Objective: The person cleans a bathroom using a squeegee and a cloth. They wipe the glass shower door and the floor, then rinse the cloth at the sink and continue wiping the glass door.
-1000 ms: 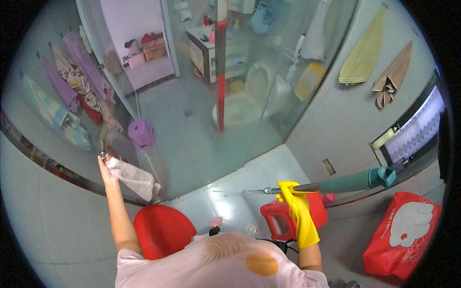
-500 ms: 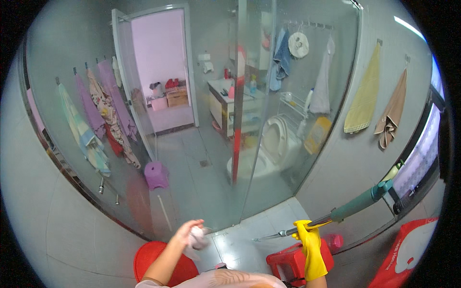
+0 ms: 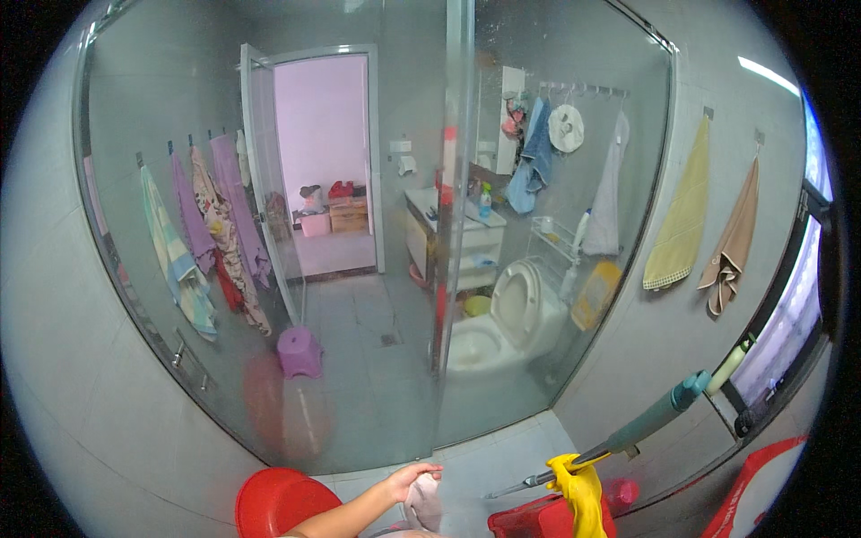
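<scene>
My left hand [image 3: 409,482] is bare and closed on a white-pinkish cloth [image 3: 423,505], which hangs from the fingers near the lower edge. On my right hand is a yellow rubber glove [image 3: 580,496]. Its fingers wrap round a long teal-and-grey pole [image 3: 641,425], which slants from a thin tip near the middle up to a thick teal end at the right. What kind of tool the pole belongs to I cannot make out. Ahead of both hands rises a misty glass partition [image 3: 377,426]. Beneath the gloved hand is a red plastic stool or box [image 3: 520,520], partly hidden.
A red basin [image 3: 280,504] sits by my left forearm. Behind the glass are a purple stool [image 3: 299,351], a toilet [image 3: 520,309], a vanity cabinet [image 3: 475,247] and hanging towels. A yellow towel [image 3: 679,211] and a brown towel [image 3: 731,242] hang on the right wall.
The view has tilted upward, so my hands sit lower in it. My left hand has moved right with the cloth, toward the gloved hand. The right hand still grips the pole.
</scene>
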Tool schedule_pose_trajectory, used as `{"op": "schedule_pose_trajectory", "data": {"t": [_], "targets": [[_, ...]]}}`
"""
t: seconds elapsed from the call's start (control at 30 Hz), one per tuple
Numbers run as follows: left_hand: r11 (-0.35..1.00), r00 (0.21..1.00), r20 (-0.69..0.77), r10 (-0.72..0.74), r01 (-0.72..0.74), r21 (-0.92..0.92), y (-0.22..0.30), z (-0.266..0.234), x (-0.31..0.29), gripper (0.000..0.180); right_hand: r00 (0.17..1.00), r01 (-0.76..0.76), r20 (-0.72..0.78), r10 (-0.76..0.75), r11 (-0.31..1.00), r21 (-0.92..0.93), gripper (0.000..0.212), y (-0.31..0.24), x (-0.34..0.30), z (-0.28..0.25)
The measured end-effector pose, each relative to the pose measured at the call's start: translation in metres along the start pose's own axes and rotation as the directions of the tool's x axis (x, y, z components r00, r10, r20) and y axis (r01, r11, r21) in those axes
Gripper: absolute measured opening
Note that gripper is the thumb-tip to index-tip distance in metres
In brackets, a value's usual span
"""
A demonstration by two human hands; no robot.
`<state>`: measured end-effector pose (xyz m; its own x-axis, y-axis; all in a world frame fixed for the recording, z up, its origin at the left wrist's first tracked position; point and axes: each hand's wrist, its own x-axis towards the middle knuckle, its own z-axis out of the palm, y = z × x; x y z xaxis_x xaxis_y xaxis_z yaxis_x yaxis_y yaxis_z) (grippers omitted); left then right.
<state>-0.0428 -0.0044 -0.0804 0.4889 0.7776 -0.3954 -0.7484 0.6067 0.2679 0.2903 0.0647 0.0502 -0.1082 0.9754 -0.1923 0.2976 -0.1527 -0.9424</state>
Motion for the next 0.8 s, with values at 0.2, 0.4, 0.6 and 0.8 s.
{"op": "schedule_pose_trajectory", "data": {"t": [0.2,0.4,0.6,0.8], "targets": [[0.99,0.989,-0.081,-0.12,0.125,0.063,-0.02,0.024,0.037,0.021,0.945,0.299,0.137,-0.298,0.954,0.017,0.016,-0.085,0.006,-0.059],[0.926,0.925,0.116,-0.361,0.341,0.16,-0.026,0.132,0.118,0.048,0.806,0.591,0.011,-0.592,0.803,-0.08,0.015,-0.192,0.016,-0.123],[0.839,0.775,0.321,-0.544,0.502,0.21,-0.032,0.279,0.191,0.074,0.705,0.684,-0.066,-0.706,0.702,-0.198,0.015,-0.297,-0.04,-0.154],[0.947,0.848,0.44,-0.297,0.319,0.025,-0.015,0.347,0.226,0.056,0.324,0.877,-0.024,-0.946,0.309,-0.368,0.025,-0.319,-0.068,-0.201]]}}
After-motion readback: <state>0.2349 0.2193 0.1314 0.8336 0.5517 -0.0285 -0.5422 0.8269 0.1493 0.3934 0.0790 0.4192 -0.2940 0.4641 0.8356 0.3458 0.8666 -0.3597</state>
